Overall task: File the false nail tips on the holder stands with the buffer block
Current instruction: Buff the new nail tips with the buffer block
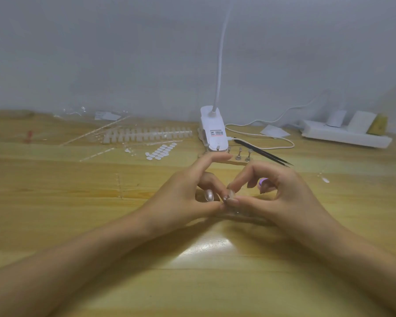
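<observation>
My left hand (192, 193) and my right hand (281, 191) meet fingertip to fingertip over the middle of the wooden table. Between them stands a small holder stand (225, 199), which my left thumb and a finger pinch. My right thumb and forefinger pinch the clear false nail tip (231, 193) on top of it. A second clear nail tip (209, 195) sits just to the left, inside my left hand. A clear base strip (236, 213) lies under the fingers. Something lilac (264, 180) shows inside my curled right hand; what it is cannot be told.
Behind the hands stand more metal holder stands (242, 154), a white clip lamp (214, 131) and black tweezers (263, 152). Strips of nail tips (146, 133) and a sheet of white tabs (161, 152) lie back left. A power strip (343, 135) sits back right.
</observation>
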Demonstrator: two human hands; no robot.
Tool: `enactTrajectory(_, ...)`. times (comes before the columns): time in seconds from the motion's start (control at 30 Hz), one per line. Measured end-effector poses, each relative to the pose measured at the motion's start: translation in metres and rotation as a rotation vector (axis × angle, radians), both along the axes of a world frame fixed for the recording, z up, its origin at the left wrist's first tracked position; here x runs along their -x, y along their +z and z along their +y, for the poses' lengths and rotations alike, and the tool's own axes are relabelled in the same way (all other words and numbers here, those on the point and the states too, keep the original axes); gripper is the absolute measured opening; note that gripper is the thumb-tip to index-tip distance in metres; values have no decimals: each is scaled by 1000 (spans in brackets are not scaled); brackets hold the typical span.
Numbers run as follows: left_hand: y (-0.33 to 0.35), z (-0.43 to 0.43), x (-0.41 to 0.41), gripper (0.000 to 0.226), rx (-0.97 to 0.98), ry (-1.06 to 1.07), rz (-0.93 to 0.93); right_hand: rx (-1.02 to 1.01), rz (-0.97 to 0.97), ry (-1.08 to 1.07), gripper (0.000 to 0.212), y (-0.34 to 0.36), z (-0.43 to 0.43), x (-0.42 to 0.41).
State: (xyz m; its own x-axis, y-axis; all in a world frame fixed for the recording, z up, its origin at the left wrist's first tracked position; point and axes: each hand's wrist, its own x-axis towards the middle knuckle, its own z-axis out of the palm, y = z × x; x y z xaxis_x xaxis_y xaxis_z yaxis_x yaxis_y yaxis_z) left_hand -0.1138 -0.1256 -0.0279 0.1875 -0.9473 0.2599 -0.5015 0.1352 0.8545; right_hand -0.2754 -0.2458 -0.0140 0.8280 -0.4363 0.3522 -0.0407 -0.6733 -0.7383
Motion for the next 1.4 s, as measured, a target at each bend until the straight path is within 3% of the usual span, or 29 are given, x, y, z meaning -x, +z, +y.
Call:
enactTrajectory(0.33, -4, 3, 8, 71, 36, 139, 62, 47, -35, -2, 19, -11, 7, -3)
enactTrajectory(1.2, -4, 5, 10, 80, 44, 165, 63, 95, 28, -112, 17, -12, 15, -4)
enactTrajectory(1.4, -5, 5, 9, 81, 32, 165, 75, -293, 22, -26, 31, -3, 6, -10)
